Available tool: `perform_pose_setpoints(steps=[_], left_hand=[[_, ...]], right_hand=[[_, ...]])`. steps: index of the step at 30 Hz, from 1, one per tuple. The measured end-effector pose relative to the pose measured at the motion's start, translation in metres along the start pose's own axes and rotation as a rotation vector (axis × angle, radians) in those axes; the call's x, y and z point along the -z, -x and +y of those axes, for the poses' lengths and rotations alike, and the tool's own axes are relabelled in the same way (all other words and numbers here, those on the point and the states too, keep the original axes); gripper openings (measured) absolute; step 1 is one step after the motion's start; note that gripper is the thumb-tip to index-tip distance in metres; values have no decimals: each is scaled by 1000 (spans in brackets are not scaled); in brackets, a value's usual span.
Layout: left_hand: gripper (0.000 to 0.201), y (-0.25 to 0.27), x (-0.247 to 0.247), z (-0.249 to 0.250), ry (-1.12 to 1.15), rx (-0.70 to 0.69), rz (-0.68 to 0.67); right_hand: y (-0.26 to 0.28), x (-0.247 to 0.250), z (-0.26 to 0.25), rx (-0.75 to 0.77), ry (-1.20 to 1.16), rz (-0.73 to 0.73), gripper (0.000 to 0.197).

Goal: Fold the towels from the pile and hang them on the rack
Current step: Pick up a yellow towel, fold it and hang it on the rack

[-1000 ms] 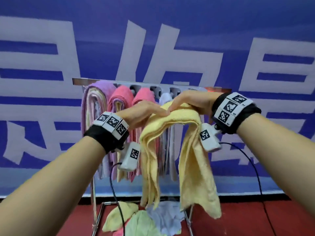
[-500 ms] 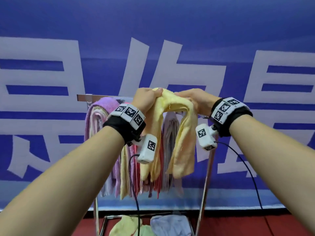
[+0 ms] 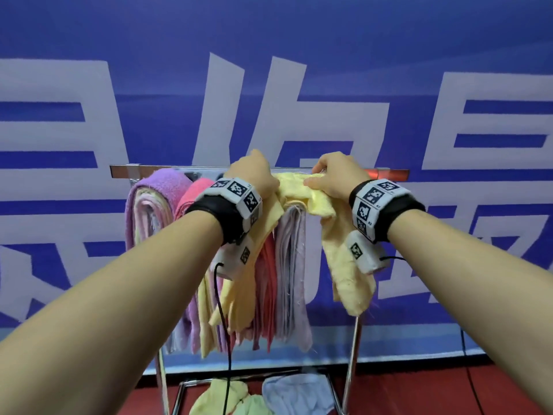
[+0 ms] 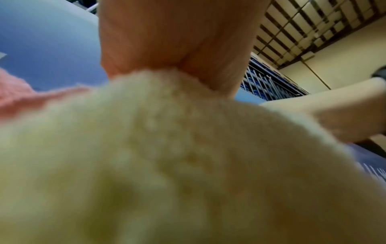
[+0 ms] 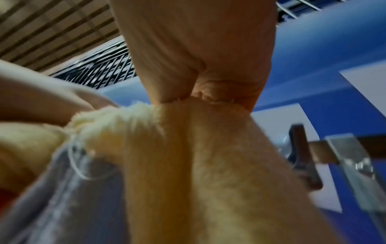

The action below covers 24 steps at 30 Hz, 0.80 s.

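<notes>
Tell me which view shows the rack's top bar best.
The head view: the top bar runs across behind both hands, with towels hung over it. The right wrist view catches only its blurred end and bracket. The left wrist view shows none of it; the yellow towel fills it.

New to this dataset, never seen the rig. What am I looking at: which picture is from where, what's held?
No robot: a person with cameras strapped on. The wide picture is from the head; the two blurry close-ups look along each wrist from below. Both hands, left hand and right hand, grip one yellow towel at the top bar of a metal rack, its ends hanging down on either side. Purple, pink and pale lilac towels already hang there. More towels lie in a pile at the rack's foot.
</notes>
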<state>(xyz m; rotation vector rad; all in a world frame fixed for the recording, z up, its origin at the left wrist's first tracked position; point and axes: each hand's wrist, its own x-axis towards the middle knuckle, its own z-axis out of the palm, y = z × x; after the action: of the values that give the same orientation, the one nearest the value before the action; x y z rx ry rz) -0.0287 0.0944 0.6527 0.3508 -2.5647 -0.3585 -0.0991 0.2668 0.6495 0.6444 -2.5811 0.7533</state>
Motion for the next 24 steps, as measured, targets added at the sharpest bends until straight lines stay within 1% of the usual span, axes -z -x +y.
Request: perform_pose_setpoints(steps=[1,2,3,5,7,9,12,14,16,18,19,20,21,22,23,24], left_hand=[[19,1,-2,0,-39,-12,-2],[21,1,-4,0,-78,-37,-4],[20,0,-6,0,-119,-66,-10],[13,1,-7,-1,-203,-120,-34],[15,3,-8,-1,-303,-143,-44],[18,8,-11,3,-389,-163,-43],[24,14,-14,5,-423,-202,-68],[27,14,-16,3,-329,-203,-116],[25,21,-16,0,-227,-176,-148],[19,31,-19,-1,-141,-145,-157],[22,36,-24,0,-61,-138,-194],[27,41,-33,0,99,-132,-254],[27,48,-42,-2,323,-131,-316],[23,55,-51,-3,539,-142,-348],[20,59,-62,-7,702,-151,-343],[22,62,-73,-11,818,-144,-331]], right_hand=[[0,0,-2,26,76,-6,20],[0,0,-3,57,146,-1,21],[0,-2,-4,84,220,20,25],[2,-9,-7,137,365,111,34],[7,-17,-10,199,475,212,32],[13,-24,-11,266,504,253,28],[20,-33,-10,300,452,186,19],[26,-38,-9,298,529,157,17],[33,-41,-9,316,597,158,17],[40,-43,-8,317,546,106,16],[42,-42,-7,289,440,45,14],[45,-42,-5,251,307,-28,14],[47,-43,-4,200,155,-101,14],[49,-45,-1,161,20,-159,13],[54,-46,1,117,-136,-194,15],[59,-49,2,45,-325,-207,23]])
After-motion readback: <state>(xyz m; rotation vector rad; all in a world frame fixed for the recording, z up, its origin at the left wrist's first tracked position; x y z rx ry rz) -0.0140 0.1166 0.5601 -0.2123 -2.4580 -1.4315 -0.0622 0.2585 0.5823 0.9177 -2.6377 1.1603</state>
